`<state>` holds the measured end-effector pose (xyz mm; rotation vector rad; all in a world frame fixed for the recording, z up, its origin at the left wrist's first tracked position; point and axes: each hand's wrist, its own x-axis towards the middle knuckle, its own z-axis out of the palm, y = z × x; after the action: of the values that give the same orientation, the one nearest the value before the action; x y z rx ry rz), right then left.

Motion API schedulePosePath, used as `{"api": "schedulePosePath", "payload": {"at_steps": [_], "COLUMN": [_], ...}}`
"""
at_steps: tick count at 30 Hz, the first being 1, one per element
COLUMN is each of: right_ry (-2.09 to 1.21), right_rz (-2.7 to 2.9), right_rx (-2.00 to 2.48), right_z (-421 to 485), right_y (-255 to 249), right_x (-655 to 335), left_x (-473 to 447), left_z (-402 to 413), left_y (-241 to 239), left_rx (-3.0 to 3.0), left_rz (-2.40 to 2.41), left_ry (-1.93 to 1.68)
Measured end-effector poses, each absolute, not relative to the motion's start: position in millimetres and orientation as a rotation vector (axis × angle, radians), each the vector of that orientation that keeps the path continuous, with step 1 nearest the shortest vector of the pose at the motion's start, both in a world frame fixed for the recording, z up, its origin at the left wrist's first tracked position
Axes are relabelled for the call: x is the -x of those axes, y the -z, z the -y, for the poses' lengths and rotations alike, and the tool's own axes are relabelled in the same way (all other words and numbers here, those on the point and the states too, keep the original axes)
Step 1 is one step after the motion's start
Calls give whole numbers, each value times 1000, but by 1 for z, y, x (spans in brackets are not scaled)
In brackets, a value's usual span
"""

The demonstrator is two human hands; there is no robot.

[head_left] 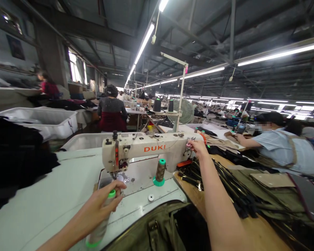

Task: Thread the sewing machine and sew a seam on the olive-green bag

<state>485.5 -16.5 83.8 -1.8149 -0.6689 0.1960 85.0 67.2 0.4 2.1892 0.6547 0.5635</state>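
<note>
The left hand [99, 205] is wrapped around a green-capped spool [102, 218], held low over the table [42, 198] just before the needle, seemingly to keep it handy. The right hand [196, 144] pinches something small, perhaps thread, at the right end of the machine [146, 148], whose arm reads "DUKI" in orange; another spool [160, 172] stands under it.
</note>
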Motion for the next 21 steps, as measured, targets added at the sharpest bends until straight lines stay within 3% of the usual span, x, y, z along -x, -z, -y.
{"api": "schedulePosePath", "payload": {"at_steps": [7,10,15,21], "right_ry": [-277,-440,231,308], "right_rz": [1116,1582,1706,1677], "right_rx": [1568,1651,2159,2156], "right_z": [65,78,63,41], "right_y": [-26,2,13,21], "right_x": [-341,-272,-236,-229], "left_x": [-81,-81,-84,-90], "left_z": [-68,-67,-65,-62], "left_y": [-12,-14,-14,-14], "left_rx": [-2090,-2108,-2104,-2140], "left_rz": [-636,-646,-660,-658], "left_ry": [-524,-520,-516,-537]}}
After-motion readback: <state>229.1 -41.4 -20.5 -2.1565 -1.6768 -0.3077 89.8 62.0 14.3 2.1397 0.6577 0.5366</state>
